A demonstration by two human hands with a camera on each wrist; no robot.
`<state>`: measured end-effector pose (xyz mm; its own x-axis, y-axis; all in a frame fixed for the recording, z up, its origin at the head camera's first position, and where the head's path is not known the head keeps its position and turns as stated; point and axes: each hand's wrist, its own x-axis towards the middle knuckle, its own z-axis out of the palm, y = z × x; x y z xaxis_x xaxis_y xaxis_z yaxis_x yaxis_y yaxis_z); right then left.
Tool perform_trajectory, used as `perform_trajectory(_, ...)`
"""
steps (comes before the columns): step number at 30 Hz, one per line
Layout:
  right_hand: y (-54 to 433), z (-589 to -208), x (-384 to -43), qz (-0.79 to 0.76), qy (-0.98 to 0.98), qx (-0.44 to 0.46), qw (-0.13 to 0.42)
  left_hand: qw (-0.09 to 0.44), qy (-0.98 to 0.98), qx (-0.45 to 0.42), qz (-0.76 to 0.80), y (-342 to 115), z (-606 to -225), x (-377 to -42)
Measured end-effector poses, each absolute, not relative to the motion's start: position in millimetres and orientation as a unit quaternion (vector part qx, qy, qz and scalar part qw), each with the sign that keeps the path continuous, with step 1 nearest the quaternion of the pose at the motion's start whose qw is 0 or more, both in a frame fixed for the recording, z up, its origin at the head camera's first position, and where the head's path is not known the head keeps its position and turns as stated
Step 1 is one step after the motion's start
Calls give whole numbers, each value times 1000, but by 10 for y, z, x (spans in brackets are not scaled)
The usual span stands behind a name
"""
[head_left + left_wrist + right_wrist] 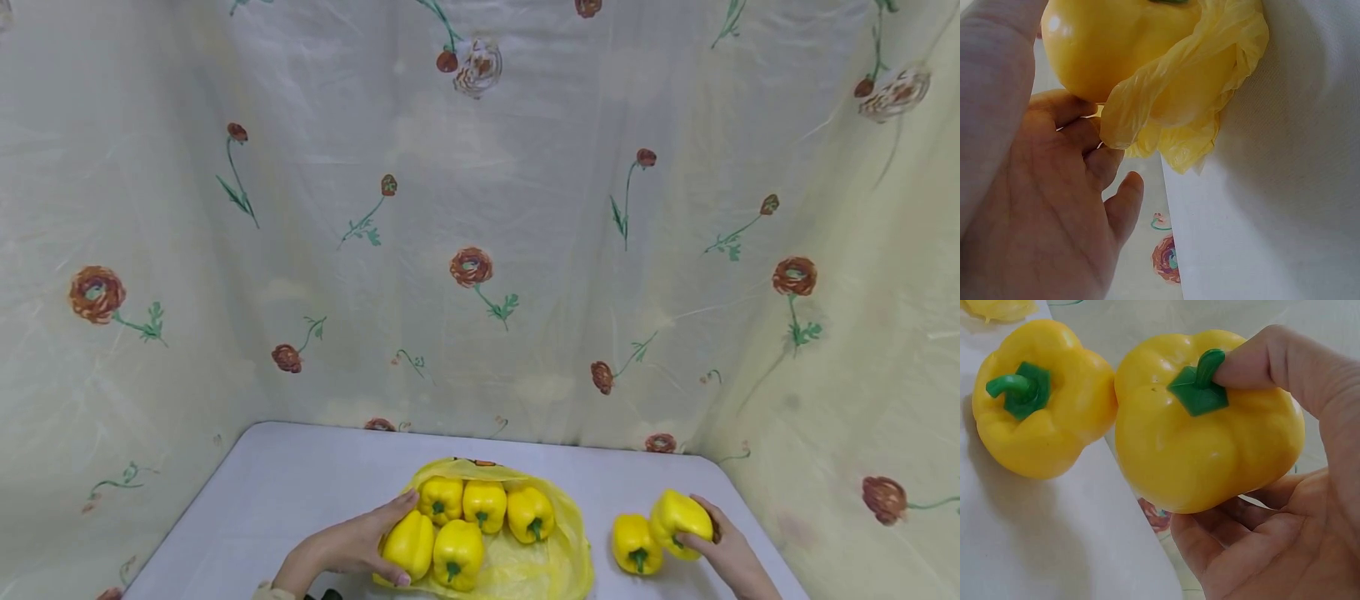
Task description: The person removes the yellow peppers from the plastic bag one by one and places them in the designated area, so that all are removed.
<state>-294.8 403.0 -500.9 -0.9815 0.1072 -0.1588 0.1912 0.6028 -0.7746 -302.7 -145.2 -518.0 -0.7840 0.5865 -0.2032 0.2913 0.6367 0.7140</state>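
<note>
Yellow peppers (458, 554) — 7 in view. In the spread yellow bag (532, 571): 5, as a far row of 3 and a near-left row of 2. Right of the bag, on the white table (315, 467): 1 loose pepper (634, 542), stem facing near. Right again: 1 held pepper (678, 518), right hand (726, 546) pinching it, thumb by the stem. Left hand (348, 540): curved about the leftmost pepper (409, 543) — grip or mere touch, cannot tell. Bag's uncovered right part lies left of the right hand, loose pepper between.
</note>
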Motion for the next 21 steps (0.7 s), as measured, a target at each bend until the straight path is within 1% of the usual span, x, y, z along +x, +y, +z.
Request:
perform_trajectory(12, 4112, -5056, -2923, -428, 899, 89, 34, 213, 879, 250, 346, -1455, -5187, -3035)
perform_trajectory(21, 4183, -5126, -2960, -391, 913, 100, 61, 209, 878, 255, 347, -1456, -5202, -3033)
